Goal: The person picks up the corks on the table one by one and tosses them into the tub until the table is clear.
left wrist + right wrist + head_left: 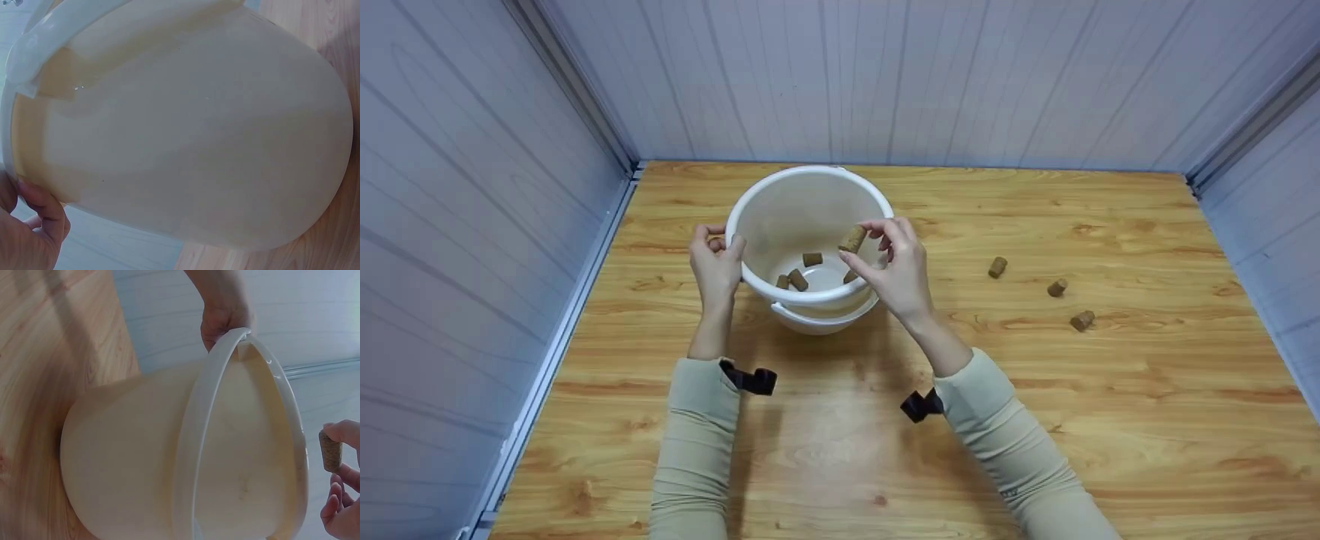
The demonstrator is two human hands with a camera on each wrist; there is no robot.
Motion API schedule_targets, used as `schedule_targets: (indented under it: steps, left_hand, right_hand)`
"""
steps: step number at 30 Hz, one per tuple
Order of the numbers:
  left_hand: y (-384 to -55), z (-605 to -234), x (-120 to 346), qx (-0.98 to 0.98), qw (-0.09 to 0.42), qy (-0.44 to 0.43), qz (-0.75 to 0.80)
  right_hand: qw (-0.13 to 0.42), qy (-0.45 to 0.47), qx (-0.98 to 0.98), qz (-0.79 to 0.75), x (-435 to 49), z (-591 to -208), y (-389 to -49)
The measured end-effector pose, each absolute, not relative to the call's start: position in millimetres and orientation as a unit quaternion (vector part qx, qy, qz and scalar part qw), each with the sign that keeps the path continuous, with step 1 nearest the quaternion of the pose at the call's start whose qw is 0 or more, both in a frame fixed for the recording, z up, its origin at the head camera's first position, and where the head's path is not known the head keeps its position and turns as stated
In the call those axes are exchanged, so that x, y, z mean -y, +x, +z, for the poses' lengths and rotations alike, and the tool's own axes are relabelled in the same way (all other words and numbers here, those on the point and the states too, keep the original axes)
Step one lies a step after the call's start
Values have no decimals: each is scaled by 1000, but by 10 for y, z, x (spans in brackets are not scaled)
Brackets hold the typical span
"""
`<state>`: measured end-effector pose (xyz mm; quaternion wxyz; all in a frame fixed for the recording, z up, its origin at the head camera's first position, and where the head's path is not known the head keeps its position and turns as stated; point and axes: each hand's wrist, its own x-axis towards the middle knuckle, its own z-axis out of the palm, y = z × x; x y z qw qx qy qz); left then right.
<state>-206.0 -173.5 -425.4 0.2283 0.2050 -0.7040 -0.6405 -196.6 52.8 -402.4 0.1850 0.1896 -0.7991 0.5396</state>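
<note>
A white plastic bucket [814,296] stands on the wooden table, its handle folded down at the front. My left hand [717,262] grips the bucket's rim at the left side, thumb on the rim's edge. Over the right part of the opening, my right hand [901,266] pinches a cork [853,238] between thumb and fingers. The right wrist view shows this cork [331,452] held above the rim. Several corks lie on the bucket's floor, among them one cork [812,259] near the middle and another cork [798,280] nearer the front.
Right of the bucket, three corks lie loose on the table [1170,390]: a cork [997,267], a second cork [1057,288] and a third cork [1083,321]. Pale panel walls [855,82] enclose the table at the back and sides.
</note>
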Motion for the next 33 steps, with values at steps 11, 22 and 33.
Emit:
schedule_targets:
  steps: [11,22,33]
  left_hand:
    - [-2067,-4244,1730,708,225,216,-634]
    - [-2063,-4242,1730,702,214,221,-642]
    - [-2065,-4251,1731,705,234,205,-638]
  right_hand:
    - [185,197,812,518,-460,-4028,-2078]
    - [162,204,813,521,-431,-3998,-2136]
    - [179,208,798,536,-460,-4024,-2108]
